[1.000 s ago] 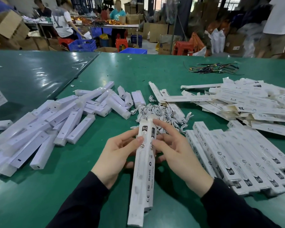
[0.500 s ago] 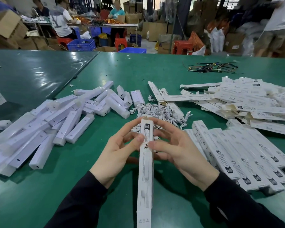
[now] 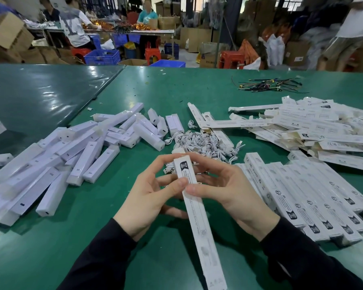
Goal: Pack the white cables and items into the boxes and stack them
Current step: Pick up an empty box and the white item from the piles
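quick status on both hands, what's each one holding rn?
Left hand: holding the long white box, thumb pressed on its top face near the far end.
Right hand: holding the same box, fingers curled round its far end.

Green work table (image 3: 197, 91) in a warehouse; beyond it cardboard boxes (image 3: 8, 36), blue crates (image 3: 102, 57), red stools (image 3: 231, 58) and windows (image 3: 291, 3).

Two bare hands, long black sleeves (image 3: 105, 256)

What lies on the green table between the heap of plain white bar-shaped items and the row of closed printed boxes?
In the head view, a pile of coiled white cables lies there, and nearer, both hands grip a long white printed box.
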`<control>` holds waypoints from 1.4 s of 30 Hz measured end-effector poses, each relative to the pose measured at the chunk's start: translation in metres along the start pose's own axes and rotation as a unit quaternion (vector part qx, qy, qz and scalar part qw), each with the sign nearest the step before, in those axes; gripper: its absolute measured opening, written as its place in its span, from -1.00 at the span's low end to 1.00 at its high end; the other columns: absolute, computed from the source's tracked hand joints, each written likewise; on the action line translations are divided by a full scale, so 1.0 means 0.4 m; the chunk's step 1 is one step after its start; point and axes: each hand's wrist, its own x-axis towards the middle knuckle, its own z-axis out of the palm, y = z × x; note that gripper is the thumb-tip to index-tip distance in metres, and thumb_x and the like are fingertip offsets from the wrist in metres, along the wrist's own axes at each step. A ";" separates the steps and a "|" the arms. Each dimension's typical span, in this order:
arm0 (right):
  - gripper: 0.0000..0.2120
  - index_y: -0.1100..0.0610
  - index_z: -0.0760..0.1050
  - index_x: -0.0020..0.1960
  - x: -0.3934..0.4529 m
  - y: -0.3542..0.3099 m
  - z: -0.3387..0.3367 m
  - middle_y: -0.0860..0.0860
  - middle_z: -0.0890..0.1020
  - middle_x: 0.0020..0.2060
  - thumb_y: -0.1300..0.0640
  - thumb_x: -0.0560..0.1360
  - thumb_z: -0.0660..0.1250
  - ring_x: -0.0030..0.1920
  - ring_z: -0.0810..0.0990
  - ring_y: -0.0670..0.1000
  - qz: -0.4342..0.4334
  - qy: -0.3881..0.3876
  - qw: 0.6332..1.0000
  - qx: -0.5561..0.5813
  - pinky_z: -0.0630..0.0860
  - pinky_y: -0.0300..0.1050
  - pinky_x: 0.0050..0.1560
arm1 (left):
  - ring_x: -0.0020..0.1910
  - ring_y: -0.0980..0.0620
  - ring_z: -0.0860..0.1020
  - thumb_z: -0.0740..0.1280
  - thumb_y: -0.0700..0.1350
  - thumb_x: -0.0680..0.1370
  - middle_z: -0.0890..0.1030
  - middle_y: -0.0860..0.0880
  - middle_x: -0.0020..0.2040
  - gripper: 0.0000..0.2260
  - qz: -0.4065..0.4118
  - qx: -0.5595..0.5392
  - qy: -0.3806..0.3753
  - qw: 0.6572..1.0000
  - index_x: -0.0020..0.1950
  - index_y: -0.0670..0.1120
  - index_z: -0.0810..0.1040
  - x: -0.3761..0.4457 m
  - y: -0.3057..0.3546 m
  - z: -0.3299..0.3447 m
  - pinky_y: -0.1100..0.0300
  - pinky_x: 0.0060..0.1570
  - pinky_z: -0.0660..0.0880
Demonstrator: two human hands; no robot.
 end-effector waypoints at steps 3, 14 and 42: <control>-0.66 0.07 0.63 0.15 0.008 -0.006 -0.001 0.03 0.69 -0.11 0.19 0.38 0.53 -0.13 0.65 -0.03 0.006 0.069 0.997 -0.017 0.57 -0.19 -0.14 | -0.20 -0.09 0.68 0.39 -0.15 0.45 0.68 -0.15 0.04 -0.73 -0.003 0.001 0.006 1.000 0.15 -0.06 0.56 0.000 0.002 0.004 0.19 -0.46 0.55; -0.92 0.22 0.63 -0.07 0.017 -0.004 -0.007 0.08 0.71 -0.30 0.33 0.45 0.42 -0.35 0.64 -0.09 0.125 0.128 0.981 0.069 0.54 -0.31 -0.31 | -0.33 -0.10 0.62 0.50 -0.20 0.43 0.69 -0.13 0.01 -0.72 -0.051 0.042 -0.024 0.998 0.11 -0.18 0.59 -0.005 -0.004 0.022 0.12 -0.45 0.58; -0.80 0.21 0.70 -0.24 0.015 -0.010 -0.003 0.10 0.71 -0.26 0.37 0.45 0.34 -0.28 0.65 -0.07 0.088 0.091 0.991 0.042 0.59 -0.26 -0.20 | -0.41 -0.12 0.57 0.51 -0.21 0.31 0.68 -0.21 -0.13 -0.50 -0.067 0.019 0.042 0.997 0.13 -0.15 0.35 0.005 -0.006 0.021 0.14 -0.54 0.50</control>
